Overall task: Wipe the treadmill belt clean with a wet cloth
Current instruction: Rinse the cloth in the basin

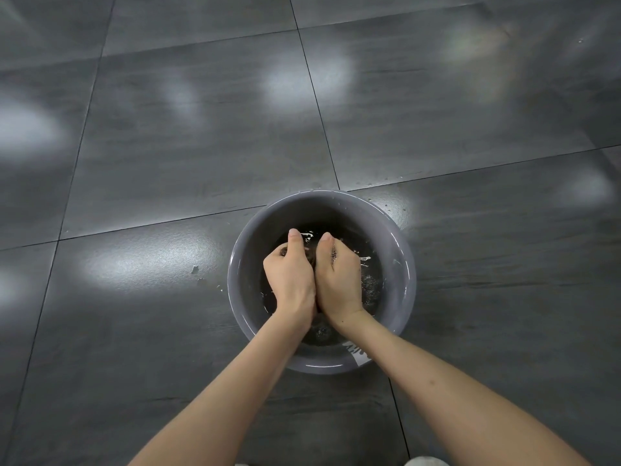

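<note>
Head view. A round grey plastic basin (322,210) is sitting on a dark grey tiled floor (168,146), at about 5 o'clock from the middle of the view. It is holding shallow dark water (369,284) that is rippling and catching light.

The left hand (289,280) and the right hand (339,280) are pressing against each other side by side over the middle of the basin, thumbs pointing to 12 o'clock. Both hands are gripping a dark wet cloth (311,258), with the fingers (276,258) curling down tightly around it. Only small parts of the cloth are showing, between the hands and inside the left hand's curl. Whether the cloth is touching the water cannot be told.

The hands are sitting well inside the rim, with open water around them from 12 o'clock to 4 o'clock. Both forearms are crossing the near rim at 6 o'clock, beside a white label (361,356) at 5 o'clock.

Water splashes (195,270) are lying on the floor at the basin's 9 o'clock, and small droplets (386,206) at 1 o'clock. Open floor is stretching away past the basin on all sides, with a tile joint running under its far edge.
</note>
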The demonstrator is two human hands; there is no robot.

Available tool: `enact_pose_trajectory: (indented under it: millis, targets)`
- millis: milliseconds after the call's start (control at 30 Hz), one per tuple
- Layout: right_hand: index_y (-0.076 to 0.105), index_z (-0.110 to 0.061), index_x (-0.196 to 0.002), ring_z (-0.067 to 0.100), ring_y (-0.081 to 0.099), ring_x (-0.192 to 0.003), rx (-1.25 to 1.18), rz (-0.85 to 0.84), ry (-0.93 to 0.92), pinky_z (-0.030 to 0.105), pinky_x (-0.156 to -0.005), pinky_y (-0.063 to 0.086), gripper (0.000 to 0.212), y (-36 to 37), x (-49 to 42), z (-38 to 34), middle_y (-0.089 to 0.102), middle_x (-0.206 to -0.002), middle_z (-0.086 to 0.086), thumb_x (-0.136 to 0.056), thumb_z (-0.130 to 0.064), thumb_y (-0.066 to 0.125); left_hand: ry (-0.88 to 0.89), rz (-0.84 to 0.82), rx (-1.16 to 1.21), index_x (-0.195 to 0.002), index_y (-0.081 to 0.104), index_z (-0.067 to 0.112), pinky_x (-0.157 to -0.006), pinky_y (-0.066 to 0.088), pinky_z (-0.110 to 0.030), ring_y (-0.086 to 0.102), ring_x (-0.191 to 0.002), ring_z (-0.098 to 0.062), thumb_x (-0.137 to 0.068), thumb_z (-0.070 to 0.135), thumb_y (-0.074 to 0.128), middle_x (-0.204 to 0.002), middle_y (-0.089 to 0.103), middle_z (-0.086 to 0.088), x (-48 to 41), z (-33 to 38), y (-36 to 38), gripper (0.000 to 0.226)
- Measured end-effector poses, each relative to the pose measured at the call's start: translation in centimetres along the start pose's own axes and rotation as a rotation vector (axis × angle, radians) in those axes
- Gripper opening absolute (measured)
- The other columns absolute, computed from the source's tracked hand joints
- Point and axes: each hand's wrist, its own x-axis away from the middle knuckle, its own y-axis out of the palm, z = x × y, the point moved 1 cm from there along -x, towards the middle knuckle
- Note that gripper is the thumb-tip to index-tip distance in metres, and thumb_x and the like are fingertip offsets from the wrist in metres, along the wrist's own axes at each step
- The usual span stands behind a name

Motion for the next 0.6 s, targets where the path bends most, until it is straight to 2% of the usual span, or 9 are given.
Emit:
enact_pose_trajectory:
  millis: [133, 233, 300, 367, 433, 500, 533, 600]
  targets:
    - [0.041, -0.027, -0.059, 0.012, 0.046, -0.057, -0.014, 0.032, 0.008, 0.043, -0.062, 0.042, 0.038, -0.1, 0.1, -0.1, 0.048, -0.056, -0.01, -0.094, -0.039, 0.03, 0.024, -0.032, 0.011, -0.051, 0.049, 0.013, -0.056, 0.043, -0.028, 0.047, -0.053, -0.011, -0.096, 0.028, 0.052, -0.047, 0.05, 0.004, 0.2, 0.1, 0.0, 0.047]
    - [0.063, -0.02, -0.079, 0.015, 0.062, -0.08, -0.045, -0.088, 0.196, 0.043, -0.082, 0.049, 0.051, -0.2, -0.5, -0.1, 0.067, -0.078, -0.005, -0.094, -0.056, 0.031, 0.009, -0.089, 0.001, -0.063, 0.058, 0.012, -0.063, 0.049, -0.027, 0.057, -0.062, -0.013, -0.094, 0.034, 0.054, -0.06, 0.06, -0.001, -0.3, 0.8, -0.1, 0.039]
    - [0.068, -0.02, -0.093, 0.016, 0.065, -0.092, -0.183, -0.206, 0.332, 0.044, -0.091, 0.049, 0.06, -0.7, -1.2, -0.5, 0.071, -0.091, -0.002, -0.089, -0.066, 0.03, -0.023, -0.109, 0.014, -0.068, 0.061, 0.011, -0.07, 0.052, -0.033, 0.063, -0.071, -0.021, -0.093, 0.037, 0.056, -0.072, 0.066, -0.009, -1.1, 1.4, -0.4, 0.036]
    - [0.068, -0.018, -0.106, 0.016, 0.066, -0.09, -0.318, -0.315, 0.432, 0.037, -0.082, 0.054, 0.063, -1.8, -2.0, -1.1, 0.071, -0.1, 0.004, -0.094, -0.064, 0.027, -0.045, -0.111, 0.028, -0.072, 0.063, 0.011, -0.078, 0.054, -0.038, 0.066, -0.08, -0.028, -0.091, 0.039, 0.057, -0.08, 0.069, -0.014, -1.9, 2.1, -0.9, 0.035]
    - [0.061, -0.02, -0.12, 0.015, 0.063, -0.087, -0.344, -0.431, 0.548, 0.031, -0.069, 0.055, 0.061, -3.3, -2.6, -1.5, 0.067, -0.105, 0.005, -0.097, -0.061, 0.022, -0.046, -0.095, 0.024, -0.073, 0.062, 0.012, -0.077, 0.054, -0.036, 0.065, -0.078, -0.024, -0.091, 0.04, 0.057, -0.078, 0.068, -0.01, -2.2, 2.7, -1.4, 0.034]
    - [0.057, -0.026, -0.125, 0.019, 0.062, -0.095, -0.227, -0.484, 0.565, 0.039, -0.079, 0.054, 0.062, -4.1, -2.9, -1.2, 0.065, -0.105, 0.003, -0.095, -0.063, 0.018, -0.035, -0.089, 0.031, -0.072, 0.061, 0.012, -0.074, 0.052, -0.031, 0.063, -0.074, -0.019, -0.092, 0.038, 0.057, -0.074, 0.065, -0.005, -2.3, 3.3, -1.8, 0.033]
    - [0.057, -0.026, -0.127, 0.02, 0.059, -0.099, -0.047, -0.503, 0.493, 0.043, -0.088, 0.051, 0.064, -4.2, -3.1, -0.9, 0.064, -0.105, 0.002, -0.095, -0.063, 0.015, -0.024, -0.094, 0.033, -0.073, 0.06, 0.012, -0.073, 0.052, -0.03, 0.061, -0.074, -0.019, -0.092, 0.038, 0.057, -0.073, 0.063, -0.004, -2.5, 3.4, -2.0, 0.032]
    - [0.059, -0.022, -0.127, 0.021, 0.056, -0.103, 0.241, -0.41, 0.334, 0.044, -0.098, 0.043, 0.066, -4.1, -3.2, -0.6, 0.064, -0.108, 0.001, -0.097, -0.058, 0.013, 0.003, -0.111, 0.018, -0.076, 0.06, 0.012, -0.077, 0.05, -0.031, 0.06, -0.077, -0.017, -0.093, 0.038, 0.056, -0.075, 0.061, -0.003, -2.8, 3.5, -2.2, 0.031]
